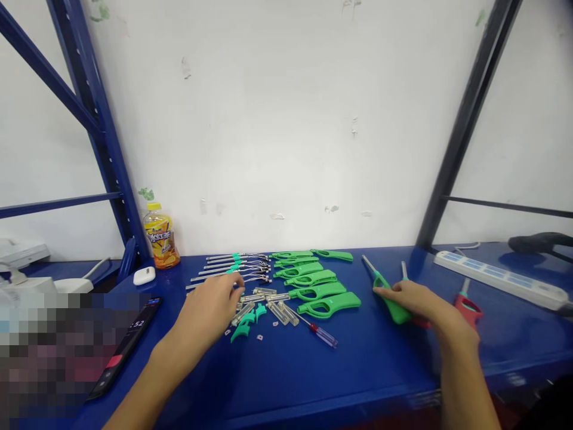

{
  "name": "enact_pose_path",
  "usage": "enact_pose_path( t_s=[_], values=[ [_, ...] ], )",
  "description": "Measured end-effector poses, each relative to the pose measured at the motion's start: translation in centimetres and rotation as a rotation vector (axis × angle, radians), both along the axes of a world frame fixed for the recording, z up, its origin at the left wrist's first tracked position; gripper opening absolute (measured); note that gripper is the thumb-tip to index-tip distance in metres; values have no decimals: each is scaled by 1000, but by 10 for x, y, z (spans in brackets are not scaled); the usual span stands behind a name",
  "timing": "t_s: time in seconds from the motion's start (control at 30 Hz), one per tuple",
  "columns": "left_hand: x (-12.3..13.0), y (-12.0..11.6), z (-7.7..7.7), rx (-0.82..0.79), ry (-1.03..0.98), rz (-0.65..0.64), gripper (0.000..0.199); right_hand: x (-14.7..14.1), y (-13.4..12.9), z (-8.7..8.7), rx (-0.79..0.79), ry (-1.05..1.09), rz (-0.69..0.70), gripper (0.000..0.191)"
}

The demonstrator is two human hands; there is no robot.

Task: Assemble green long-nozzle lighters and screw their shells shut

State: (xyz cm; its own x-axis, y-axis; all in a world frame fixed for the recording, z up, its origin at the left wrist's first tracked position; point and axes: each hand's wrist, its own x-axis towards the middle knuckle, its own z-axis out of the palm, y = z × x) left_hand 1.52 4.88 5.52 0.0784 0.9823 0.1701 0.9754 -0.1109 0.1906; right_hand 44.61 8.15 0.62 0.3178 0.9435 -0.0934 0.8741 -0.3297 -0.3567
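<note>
While the right hand (pixel 409 297) grips a green utility lighter (pixel 394 306) at the counter's right side, its fingers closed about the upper body and the metal nozzle tilted up to the left, the left hand (pixel 217 301) hovers over or rests on the row of igniter rods (pixel 215 273). Left fingers loosely curled; cannot tell from here whether they pinch anything.

Rods laid roughly parallel on the blue counter (pixel 268 382), teal pieces and thin wires along them. Just in front: clear fuel tanks (pixel 282 313) in a loose heap, teal triggers (pixel 244 326) beside them, a few tiny pale parts (pixel 260 337) scattered nearby. Green casing halves (pixel 330 304) stacked in a column right of the rods. Screwdriver (pixel 323 335), red and clear purple handle, lying by the tanks.

One red lighter (pixel 423 323) partly hidden behind the right hand; a second red lighter (pixel 468 308) farther right, near a white power strip (pixel 501 279). On the left side, a yellow-capped drink bottle (pixel 162 239) upright by the wall, white earbud case (pixel 144 276), and a phone (pixel 128 343) with its screen lit.
</note>
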Motion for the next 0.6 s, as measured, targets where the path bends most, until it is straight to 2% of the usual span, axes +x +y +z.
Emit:
enact_pose_path(
  t_s=[0.07,0.13,0.23,0.3,0.37,0.47,0.6],
  values=[
    [-1,21,7,-23,87,32,21,2,0,-1,10,-9,-17,42],
    [-5,41,10,-47,164,58,28,4,-1,-2,25,-20,-34,38],
    [-15,63,6,-77,234,83,35,3,-5,1,84,-60,-53,41],
    [-24,71,-1,-103,254,81,35,-4,-9,8,141,-69,-17,46],
    [-32,75,-7,-139,261,56,35,-17,-15,16,177,-27,104,50],
    [-42,80,-14,-188,262,10,35,-43,-24,27,148,76,339,54],
    [-50,88,-20,-218,257,-42,34,-69,-24,26,114,124,523,59]
  ],
)
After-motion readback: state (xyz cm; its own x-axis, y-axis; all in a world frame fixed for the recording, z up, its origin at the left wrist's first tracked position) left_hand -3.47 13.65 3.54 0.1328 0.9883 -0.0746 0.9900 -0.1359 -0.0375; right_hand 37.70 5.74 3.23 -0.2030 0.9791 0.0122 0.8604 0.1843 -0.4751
